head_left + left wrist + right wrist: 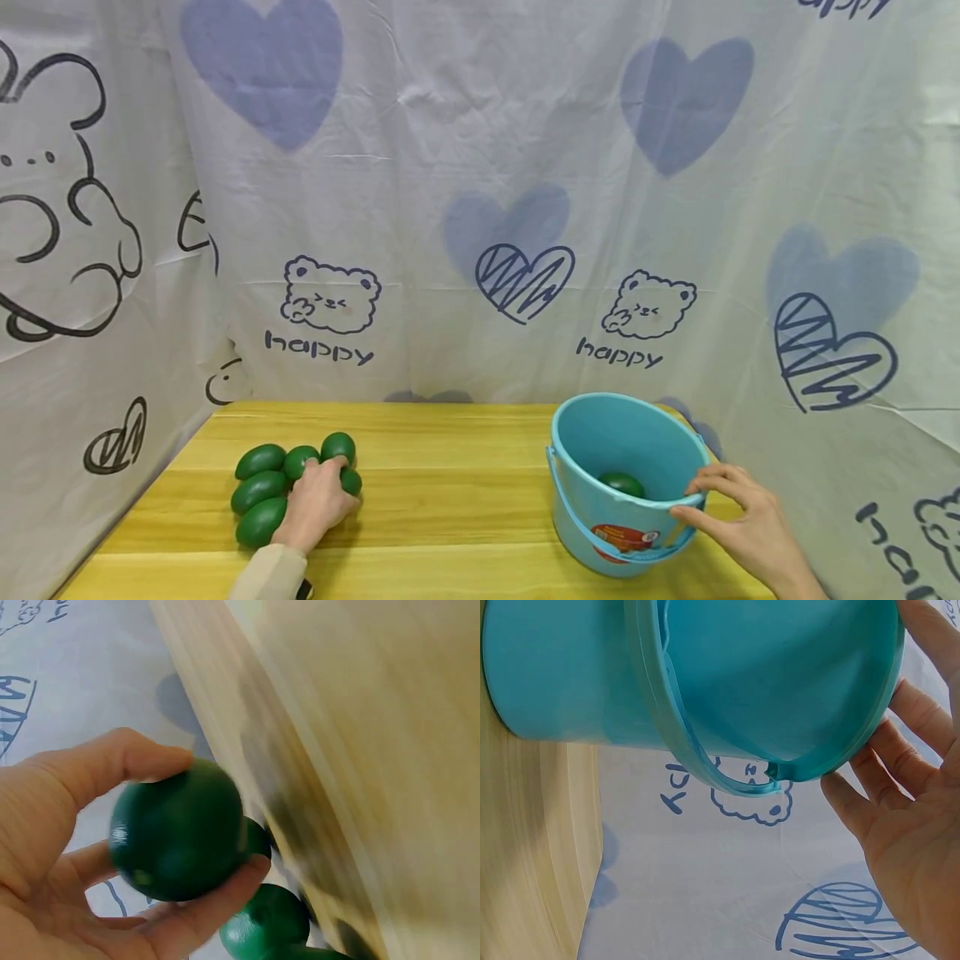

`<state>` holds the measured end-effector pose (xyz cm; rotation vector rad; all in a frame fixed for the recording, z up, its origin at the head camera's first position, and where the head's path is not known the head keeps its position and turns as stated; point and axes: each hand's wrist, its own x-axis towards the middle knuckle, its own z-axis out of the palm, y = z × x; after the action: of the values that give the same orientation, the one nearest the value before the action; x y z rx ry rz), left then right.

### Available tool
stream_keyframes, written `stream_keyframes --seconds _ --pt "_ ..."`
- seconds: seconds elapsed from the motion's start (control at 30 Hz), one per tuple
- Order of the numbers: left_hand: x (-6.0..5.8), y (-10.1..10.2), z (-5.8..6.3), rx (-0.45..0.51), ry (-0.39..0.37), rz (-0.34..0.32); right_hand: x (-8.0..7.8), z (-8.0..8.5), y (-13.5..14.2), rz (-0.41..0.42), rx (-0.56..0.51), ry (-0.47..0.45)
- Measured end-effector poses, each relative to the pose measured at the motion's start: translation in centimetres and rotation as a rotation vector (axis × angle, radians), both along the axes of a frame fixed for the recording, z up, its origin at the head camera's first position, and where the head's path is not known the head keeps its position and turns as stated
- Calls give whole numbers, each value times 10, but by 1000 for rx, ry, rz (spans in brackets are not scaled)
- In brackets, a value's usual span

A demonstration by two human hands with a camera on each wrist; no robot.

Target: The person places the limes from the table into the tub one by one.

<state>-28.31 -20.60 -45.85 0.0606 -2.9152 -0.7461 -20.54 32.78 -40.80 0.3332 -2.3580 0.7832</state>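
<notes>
Several smooth dark green avocados [258, 493] lie grouped on the left of the wooden table. My left hand [318, 502] reaches over the right part of this group. In the left wrist view its thumb and fingers grip one avocado [176, 832], with other avocados [266, 922] just beyond it. A light blue bucket [577, 508] stands upright at the right, with one avocado [621, 483] visible inside. My right hand [742, 517] holds the bucket's right rim, thumb toward the front and fingers along the edge. The right wrist view shows several fingertips [836, 787] against the rim.
The bucket's handle [581, 529] hangs down across its front, over a red label [622, 537]. The yellow wood-grain table [450, 483] stretches between the avocados and the bucket. White printed cloth [420, 208] hangs behind the table and along both sides.
</notes>
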Motion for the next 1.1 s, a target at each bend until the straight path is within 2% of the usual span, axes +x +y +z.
stream_keyframes --seconds 0.13,0.23,0.43,0.5,0.63,0.77,0.9,1.1 --pt "-4 3 1 96 19 -22 -1 -1 1 9 0 14" --pt "-5 6 4 215 20 -35 -1 -2 2 16 3 33" --pt "-3 18 10 640 -73 -92 -1 -2 2 7 6 28" --pt "-3 23 12 733 -99 -116 0 -2 2 3 8 20" --pt "-6 31 15 819 -115 -141 1 0 2 -6 12 17" --pt "-10 41 20 872 -98 -167 1 0 1 -3 10 30" --pt "-14 53 26 913 -65 -190 1 1 1 7 0 40" --pt "-16 74 31 938 26 -178 0 2 1 6 3 39"
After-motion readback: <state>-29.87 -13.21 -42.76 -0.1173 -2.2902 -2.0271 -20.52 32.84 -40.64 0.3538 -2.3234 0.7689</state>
